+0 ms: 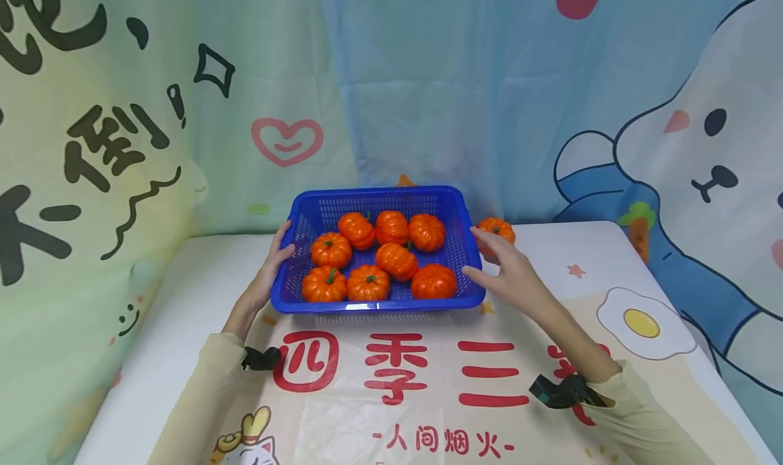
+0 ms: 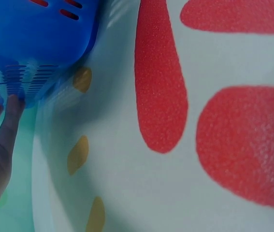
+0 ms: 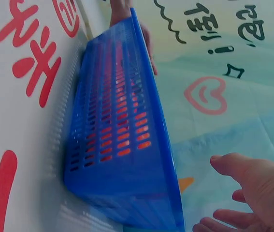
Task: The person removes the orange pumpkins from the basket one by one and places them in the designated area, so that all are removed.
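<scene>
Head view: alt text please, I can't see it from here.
Blue basket holding eight small orange pumpkins. A person's left grip touches its left side; the right grip, open, is by its right side, with a ninth pumpkin just beyond.

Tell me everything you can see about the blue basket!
The blue basket looks like shiny plastic. It's a rectangle with rounded corners, a smooth rim and walls full of little slots. It's open side up over the far part of the table, holding eight orange pumpkins. The left hand touches its left side. The right hand is beside its right end, apart from it in the right wrist view.
</scene>
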`<state>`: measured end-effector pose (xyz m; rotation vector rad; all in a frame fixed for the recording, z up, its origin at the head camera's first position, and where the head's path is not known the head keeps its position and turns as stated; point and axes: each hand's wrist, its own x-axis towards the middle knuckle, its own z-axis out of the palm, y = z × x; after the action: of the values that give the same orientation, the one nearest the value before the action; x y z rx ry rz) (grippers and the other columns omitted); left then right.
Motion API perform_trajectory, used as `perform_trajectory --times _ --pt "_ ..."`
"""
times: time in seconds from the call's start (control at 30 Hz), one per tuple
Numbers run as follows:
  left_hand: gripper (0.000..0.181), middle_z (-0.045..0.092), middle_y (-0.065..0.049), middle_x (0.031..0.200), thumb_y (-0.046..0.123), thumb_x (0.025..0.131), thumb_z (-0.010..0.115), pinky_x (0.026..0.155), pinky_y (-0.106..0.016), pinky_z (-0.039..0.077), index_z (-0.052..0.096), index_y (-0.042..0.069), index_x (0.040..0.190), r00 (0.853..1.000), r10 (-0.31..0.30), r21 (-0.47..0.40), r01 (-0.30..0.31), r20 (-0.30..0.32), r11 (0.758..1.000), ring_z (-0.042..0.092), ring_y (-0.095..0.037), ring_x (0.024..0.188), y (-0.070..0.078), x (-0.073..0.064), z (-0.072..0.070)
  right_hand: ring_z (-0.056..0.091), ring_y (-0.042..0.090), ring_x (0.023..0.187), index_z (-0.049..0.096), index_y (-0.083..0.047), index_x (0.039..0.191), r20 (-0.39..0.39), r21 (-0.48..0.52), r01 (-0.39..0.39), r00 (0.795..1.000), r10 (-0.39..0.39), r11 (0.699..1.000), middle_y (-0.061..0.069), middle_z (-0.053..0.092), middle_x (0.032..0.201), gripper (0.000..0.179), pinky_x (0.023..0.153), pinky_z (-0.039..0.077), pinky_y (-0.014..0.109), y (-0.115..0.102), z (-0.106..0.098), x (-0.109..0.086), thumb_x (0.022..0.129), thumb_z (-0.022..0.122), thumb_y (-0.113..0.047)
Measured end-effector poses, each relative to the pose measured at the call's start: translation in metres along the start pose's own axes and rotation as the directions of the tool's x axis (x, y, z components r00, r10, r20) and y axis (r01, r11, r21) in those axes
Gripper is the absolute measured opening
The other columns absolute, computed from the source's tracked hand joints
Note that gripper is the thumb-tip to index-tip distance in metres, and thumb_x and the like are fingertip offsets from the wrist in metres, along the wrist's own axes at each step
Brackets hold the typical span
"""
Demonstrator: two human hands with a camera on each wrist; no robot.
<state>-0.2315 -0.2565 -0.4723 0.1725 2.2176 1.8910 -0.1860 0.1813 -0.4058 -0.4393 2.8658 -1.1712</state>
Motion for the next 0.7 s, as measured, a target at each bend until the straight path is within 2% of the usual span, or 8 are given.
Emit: perform_trajectory --times 0.17,0.3,0.53,0.7 --pt "0.061 -0.007 -0.002 0.165 0.038 0.101 0.027 0.119 -0.064 0.009 -0.002 0.038 0.155 1.000 0.000 -0.004 0.000 0.000 1.000 0.006 -0.037 0.150 -0.001 0.001 0.001 0.052 0.043 0.127 0.036 -0.007 0.149 0.070 0.035 0.032 0.997 -0.034 0.999 0.022 0.043 0.149 0.069 0.096 0.049 0.054 -0.011 0.004 -0.001 0.090 0.068 -0.024" --pt "0.061 -0.008 -0.001 0.165 0.038 0.101 0.027 0.119 -0.064 0.007 -0.002 0.039 0.155 1.000 -0.001 0.004 0.001 0.002 1.000 0.005 -0.036 0.151 -0.002 0.001 0.000 0.051 0.039 0.130 0.042 -0.008 0.146 0.128 0.037 0.088 0.988 -0.092 0.995 0.018 0.045 0.148 0.065 0.098 0.049 0.053 -0.022 0.010 0.003 0.090 0.069 -0.025" --pt "0.060 -0.007 -0.002 0.165 0.038 0.102 0.027 0.119 -0.064 0.008 -0.002 0.039 0.155 1.000 0.006 -0.002 -0.006 0.003 1.000 0.006 -0.036 0.150 -0.002 0.001 0.000 0.057 0.032 0.122 0.052 -0.007 0.139 0.233 0.017 0.209 0.950 -0.208 0.978 0.016 0.057 0.137 0.056 0.099 0.051 0.050 -0.051 0.024 0.022 0.089 0.069 -0.025" --pt "0.061 -0.007 -0.001 0.165 0.039 0.101 0.028 0.120 -0.063 0.005 -0.001 0.039 0.155 1.000 0.012 -0.001 -0.012 0.004 1.000 0.004 -0.035 0.151 -0.004 0.002 -0.001 0.059 0.031 0.121 0.054 -0.006 0.137 0.281 0.036 0.265 0.922 -0.264 0.964 0.015 0.058 0.136 0.053 0.100 0.050 0.048 -0.070 0.038 0.038 0.090 0.069 -0.027"
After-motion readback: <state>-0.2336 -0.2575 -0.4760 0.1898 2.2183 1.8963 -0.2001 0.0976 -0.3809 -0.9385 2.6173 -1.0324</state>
